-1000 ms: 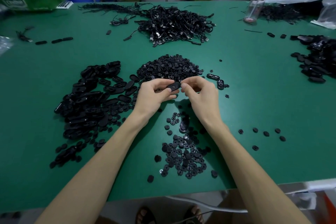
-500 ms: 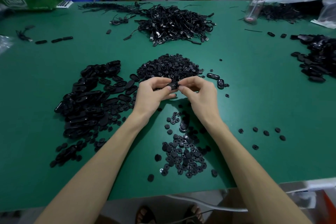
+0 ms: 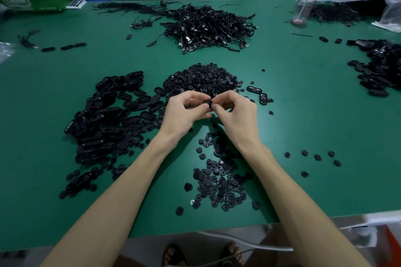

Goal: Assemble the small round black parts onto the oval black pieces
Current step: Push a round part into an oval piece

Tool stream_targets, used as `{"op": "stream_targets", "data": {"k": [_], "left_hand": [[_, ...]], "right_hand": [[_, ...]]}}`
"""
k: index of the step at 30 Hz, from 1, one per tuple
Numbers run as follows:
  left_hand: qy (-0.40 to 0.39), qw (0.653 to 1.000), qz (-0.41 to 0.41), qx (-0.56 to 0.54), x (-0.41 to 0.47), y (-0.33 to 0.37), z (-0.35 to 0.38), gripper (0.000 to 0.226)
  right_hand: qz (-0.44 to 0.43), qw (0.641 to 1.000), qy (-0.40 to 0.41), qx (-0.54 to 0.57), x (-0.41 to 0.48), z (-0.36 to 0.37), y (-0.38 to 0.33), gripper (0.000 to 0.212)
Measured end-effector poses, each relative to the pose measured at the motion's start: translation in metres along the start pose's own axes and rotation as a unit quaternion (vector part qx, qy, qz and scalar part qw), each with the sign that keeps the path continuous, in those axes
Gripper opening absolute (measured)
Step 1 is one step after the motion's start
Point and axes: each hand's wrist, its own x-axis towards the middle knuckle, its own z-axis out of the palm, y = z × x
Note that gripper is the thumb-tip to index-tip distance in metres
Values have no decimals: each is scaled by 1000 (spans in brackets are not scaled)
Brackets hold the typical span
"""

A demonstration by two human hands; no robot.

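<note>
Across the green table (image 3: 303,115) lie a heap of cables (image 3: 208,28) at the far side, a spread of oval pieces (image 3: 104,119) on the left and a mound of round parts (image 3: 204,78) in the middle. Just above the mound's near edge, the left hand (image 3: 184,112) and right hand (image 3: 236,112) meet, the fingertips of both pinching one small black piece (image 3: 208,103) between them.

Dim, even overhead light (soft shadows), sharp centre, wide-angle bending at edges.
</note>
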Motion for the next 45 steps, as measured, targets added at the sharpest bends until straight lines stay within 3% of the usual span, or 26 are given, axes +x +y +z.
{"op": "stream_targets", "data": {"k": [13,26,33,38,45], "left_hand": [[-7,1000,-2,-17,0,-1,-3,17],[-23,997,-29,-72,1,1,-5,18],[36,991,-43,-121,1,2,-7,24],[24,988,-51,-145,1,4,-8,25],[-19,997,-27,-65,0,2,-7,20]], "right_hand": [[32,999,-2,30,-1,-5,-5,2],[-44,999,-3,-12,-3,-3,-6,3],[-108,989,-77,-60,-4,1,-3,32],[-74,997,-32,4,0,-3,-6,32],[5,998,-22,58,2,-9,-5,15]]}}
